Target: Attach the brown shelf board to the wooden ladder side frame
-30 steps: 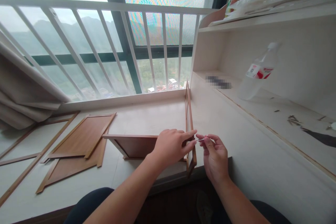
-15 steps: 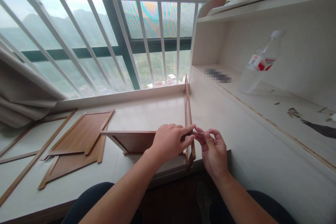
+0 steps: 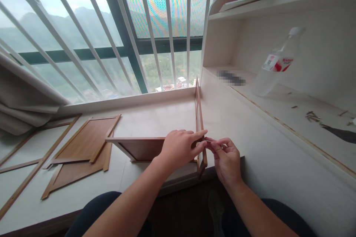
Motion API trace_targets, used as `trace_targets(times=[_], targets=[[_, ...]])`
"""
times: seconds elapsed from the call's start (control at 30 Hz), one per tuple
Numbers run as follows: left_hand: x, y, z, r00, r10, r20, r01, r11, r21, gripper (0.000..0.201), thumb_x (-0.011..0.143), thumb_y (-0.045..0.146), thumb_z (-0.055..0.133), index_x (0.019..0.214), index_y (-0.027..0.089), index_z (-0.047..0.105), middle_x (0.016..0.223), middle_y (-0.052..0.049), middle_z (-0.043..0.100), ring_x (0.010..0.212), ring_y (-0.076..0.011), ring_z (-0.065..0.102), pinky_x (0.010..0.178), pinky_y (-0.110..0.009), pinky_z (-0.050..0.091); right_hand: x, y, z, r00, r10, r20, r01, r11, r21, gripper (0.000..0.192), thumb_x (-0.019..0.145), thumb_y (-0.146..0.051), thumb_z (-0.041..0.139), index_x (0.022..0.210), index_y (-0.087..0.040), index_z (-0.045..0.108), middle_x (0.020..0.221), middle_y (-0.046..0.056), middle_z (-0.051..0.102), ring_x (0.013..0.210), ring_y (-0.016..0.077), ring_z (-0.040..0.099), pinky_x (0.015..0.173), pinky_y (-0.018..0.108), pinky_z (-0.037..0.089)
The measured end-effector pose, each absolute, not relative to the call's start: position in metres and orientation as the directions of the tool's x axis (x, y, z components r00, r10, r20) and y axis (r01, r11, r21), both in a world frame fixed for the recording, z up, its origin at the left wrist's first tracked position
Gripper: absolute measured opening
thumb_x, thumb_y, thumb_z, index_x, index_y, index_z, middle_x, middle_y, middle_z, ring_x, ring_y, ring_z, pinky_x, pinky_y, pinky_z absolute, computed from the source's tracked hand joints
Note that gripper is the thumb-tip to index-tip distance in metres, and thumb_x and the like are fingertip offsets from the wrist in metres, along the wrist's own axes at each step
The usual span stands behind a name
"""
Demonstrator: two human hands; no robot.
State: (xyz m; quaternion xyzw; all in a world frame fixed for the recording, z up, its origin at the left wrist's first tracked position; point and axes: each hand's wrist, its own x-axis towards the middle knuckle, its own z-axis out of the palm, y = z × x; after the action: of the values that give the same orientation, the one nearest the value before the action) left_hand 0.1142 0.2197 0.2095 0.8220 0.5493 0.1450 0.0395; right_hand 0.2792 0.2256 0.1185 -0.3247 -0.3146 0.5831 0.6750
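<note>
Bottle point(image 3: 278, 61), contents unclear, and metal bits point(image 3: 312, 116) held on shelf point(image 3: 278, 108); upright wooden frame point(image 3: 205, 157) set at front edge of bench point(image 3: 155, 116), touched by left hand point(image 3: 176, 148), forefinger and thumb parted, other fingers unclear; thin metal piece point(image 3: 208, 141) clamped in fingertips of right hand point(image 3: 228, 157) at frame; gap left between panel point(image 3: 146, 149) and sill point(image 3: 133, 100)

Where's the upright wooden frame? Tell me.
The upright wooden frame is right of centre in the head view, right of the standing panel, left hand and right hand at its near end.
</note>
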Motion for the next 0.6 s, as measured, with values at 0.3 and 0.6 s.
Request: trace_targets(times=[0.3,0.6], targets=[[0.1140,0.2199,0.2097,0.365,0.909,0.203,0.892,-0.404,0.203,0.045,0.100,0.055,0.045,0.141,0.043,0.059,0.094,0.003,0.078,0.091,-0.0185,0.072,0.071,-0.031,0.043,0.2862,0.2330,0.1161,0.102,0.994,0.041,-0.439,0.082,-0.894,0.029,0.072,-0.031,0.090,0.091,-0.014,0.075,0.092,0.008,0.080,0.083,0.0185,0.076,0.083,0.033,0.062],[0.1137,0.2193,0.2095,0.362,0.911,0.196,0.890,-0.401,0.218,0.045,0.100,0.055,0.046,0.141,0.043,0.059,0.096,0.002,0.078,0.093,-0.0188,0.072,0.076,-0.030,0.046,0.2814,0.2326,0.1155,0.161,0.985,0.055,-0.488,0.128,-0.864,0.028,0.073,-0.032,0.088,0.090,-0.015,0.075,0.089,0.008,0.079,0.081,0.0194,0.077,0.082,0.036,0.064]])
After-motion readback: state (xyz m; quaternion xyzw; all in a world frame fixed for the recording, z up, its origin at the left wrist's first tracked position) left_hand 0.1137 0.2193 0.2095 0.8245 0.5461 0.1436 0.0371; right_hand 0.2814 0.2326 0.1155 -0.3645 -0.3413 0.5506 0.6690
